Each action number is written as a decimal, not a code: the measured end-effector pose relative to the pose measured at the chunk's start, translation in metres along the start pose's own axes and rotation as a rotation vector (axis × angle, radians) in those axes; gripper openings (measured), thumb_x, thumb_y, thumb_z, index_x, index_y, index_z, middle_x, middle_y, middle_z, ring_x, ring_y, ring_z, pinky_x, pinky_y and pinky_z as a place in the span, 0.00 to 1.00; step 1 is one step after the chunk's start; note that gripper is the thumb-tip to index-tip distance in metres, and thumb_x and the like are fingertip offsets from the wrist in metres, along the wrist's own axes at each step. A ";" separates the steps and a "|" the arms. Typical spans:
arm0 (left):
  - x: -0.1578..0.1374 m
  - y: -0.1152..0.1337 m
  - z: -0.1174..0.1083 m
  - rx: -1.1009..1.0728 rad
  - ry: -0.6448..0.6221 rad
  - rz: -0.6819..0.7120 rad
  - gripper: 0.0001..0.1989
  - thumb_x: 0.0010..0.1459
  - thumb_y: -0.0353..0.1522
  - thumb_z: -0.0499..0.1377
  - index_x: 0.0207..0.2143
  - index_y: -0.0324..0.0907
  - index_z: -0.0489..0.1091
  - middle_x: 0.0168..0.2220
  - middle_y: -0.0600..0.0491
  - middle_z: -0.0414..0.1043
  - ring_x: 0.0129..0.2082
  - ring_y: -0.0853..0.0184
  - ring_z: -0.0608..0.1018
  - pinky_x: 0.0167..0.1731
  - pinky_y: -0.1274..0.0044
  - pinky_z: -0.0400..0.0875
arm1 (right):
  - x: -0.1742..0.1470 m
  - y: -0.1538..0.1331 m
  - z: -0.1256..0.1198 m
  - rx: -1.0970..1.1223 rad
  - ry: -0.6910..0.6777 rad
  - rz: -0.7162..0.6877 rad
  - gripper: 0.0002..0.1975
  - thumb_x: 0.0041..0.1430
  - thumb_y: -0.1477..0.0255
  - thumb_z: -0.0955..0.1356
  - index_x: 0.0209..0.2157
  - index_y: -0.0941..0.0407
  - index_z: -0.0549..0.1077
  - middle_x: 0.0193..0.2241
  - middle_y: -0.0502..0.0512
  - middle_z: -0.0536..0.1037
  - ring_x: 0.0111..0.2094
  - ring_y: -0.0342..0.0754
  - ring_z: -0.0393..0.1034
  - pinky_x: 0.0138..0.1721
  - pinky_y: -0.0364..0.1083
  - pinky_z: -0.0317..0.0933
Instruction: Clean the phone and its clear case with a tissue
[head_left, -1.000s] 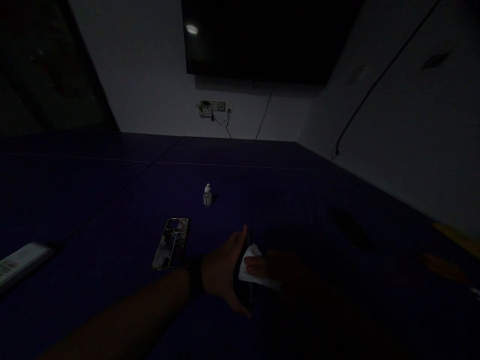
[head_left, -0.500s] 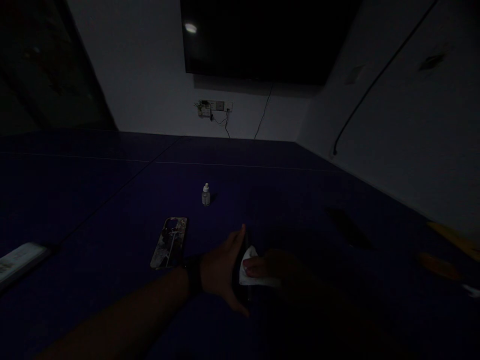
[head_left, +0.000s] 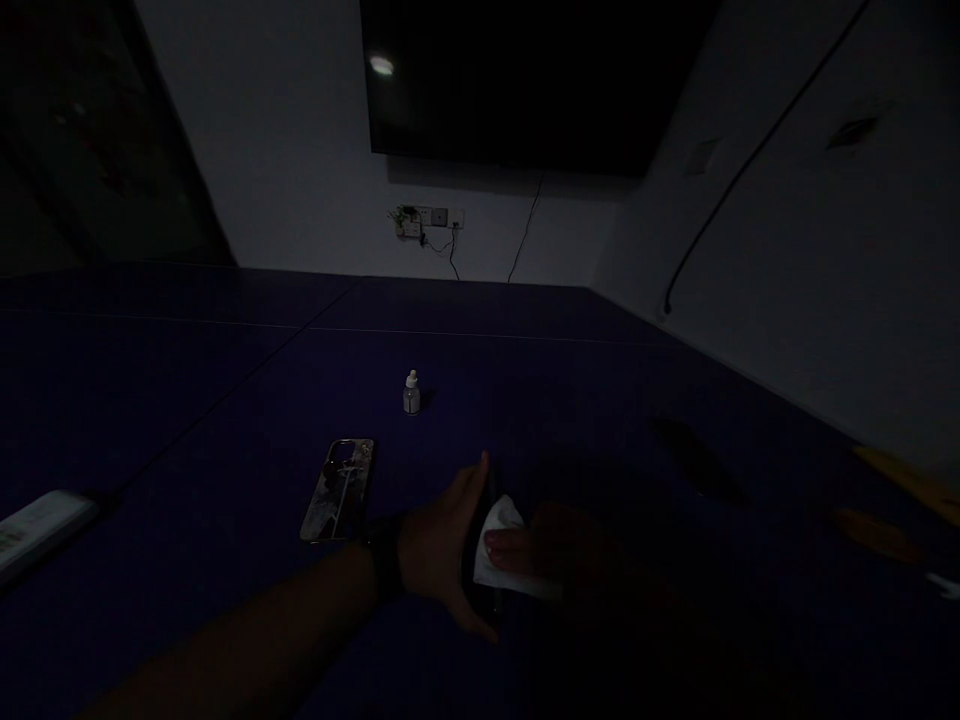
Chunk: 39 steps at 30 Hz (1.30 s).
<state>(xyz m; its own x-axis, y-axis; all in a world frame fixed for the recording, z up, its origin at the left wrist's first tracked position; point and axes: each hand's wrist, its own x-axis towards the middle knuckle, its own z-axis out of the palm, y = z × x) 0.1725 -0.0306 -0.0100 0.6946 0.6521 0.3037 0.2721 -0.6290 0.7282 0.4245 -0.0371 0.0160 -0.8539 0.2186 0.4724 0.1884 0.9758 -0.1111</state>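
My left hand (head_left: 442,550), with a dark band at the wrist, spans a dark phone (head_left: 484,598) on the table, thumb at its near end and fingers at its far end. In my right hand (head_left: 547,545) is a white wipe (head_left: 499,520), with the fingertips pressing it against the phone's face. Deep shadow hides most of the right hand and forearm. To the left of my hands lies a phone case (head_left: 340,490) with a picture on it and a camera cut-out. A small white-capped dropper bottle (head_left: 412,395) stands upright beyond them.
The dark blue table (head_left: 225,440) runs to the wall. A white box-like object (head_left: 45,525) sits at the left edge. At the right lie a dark flat object (head_left: 697,460), an orange item (head_left: 874,533) and a yellow item (head_left: 907,480). A television (head_left: 517,90) hangs above.
The wipe and my right fingertips have shifted slightly towards me over the phone. My left hand keeps its grip on the phone. The view has tilted up a little.
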 end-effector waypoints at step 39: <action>0.000 0.002 -0.003 0.007 -0.036 -0.026 0.90 0.20 0.52 0.78 0.68 0.44 0.13 0.71 0.30 0.32 0.68 0.31 0.47 0.62 0.47 0.54 | 0.000 0.001 0.003 0.021 0.062 0.179 0.24 0.67 0.70 0.60 0.64 0.50 0.62 0.55 0.56 0.77 0.49 0.47 0.74 0.49 0.49 0.67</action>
<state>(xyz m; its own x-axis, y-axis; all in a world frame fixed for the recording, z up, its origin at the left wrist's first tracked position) 0.1712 -0.0300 -0.0069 0.7106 0.6526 0.2629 0.2946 -0.6153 0.7311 0.4230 -0.0357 0.0130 -0.7761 0.3895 0.4960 0.3240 0.9210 -0.2162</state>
